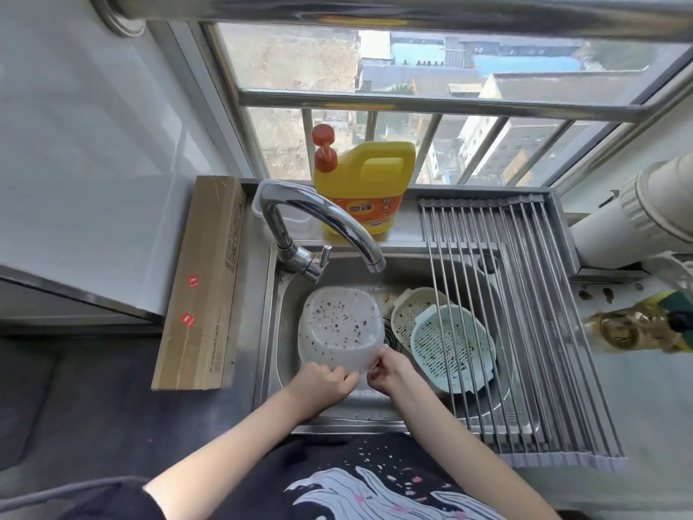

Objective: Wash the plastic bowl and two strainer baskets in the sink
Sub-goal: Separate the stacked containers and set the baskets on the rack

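Both hands at the near rim of the clear plastic bowl (341, 328), held tilted over the sink (285, 403) below the faucet (318, 223). Left hand (324, 384) and right hand (390, 371) pinch its edge, fingers curled. Two strainer baskets, cream (407, 313) and blue (450, 349), lie right of it under the rack (543, 313).

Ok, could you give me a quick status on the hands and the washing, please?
Both hands, left hand and right hand, grip the plastic bowl by its near rim, tilted under the faucet. Two strainer baskets wait, still dirty. Nothing in the way.
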